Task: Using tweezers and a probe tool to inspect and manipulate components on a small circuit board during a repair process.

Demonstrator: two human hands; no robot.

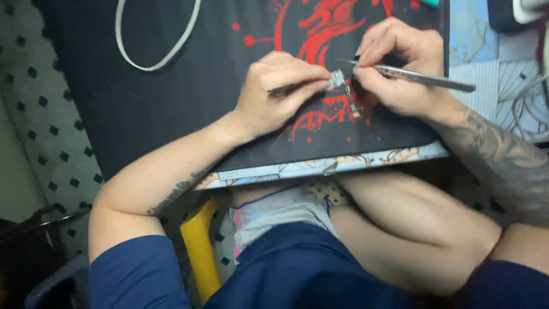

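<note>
Left hand (273, 91) is pinching dark tweezers (297, 87) onto a tiny metal part (337, 78); right hand (394, 66), at 3 o'clock, is gripping silver tweezers (420, 76). Part's sitting on the black mat (143, 97) (mid-job, I'd guess, nothing freed).

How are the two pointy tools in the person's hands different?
The tweezers in the right hand look shiny silver; the tool in the left hand looks thin and dark.
The silver tweezers stick out far past the right hand; the dark tool is mostly hidden under the left fingers.
Both point at the small metal part on the black mat.
</note>
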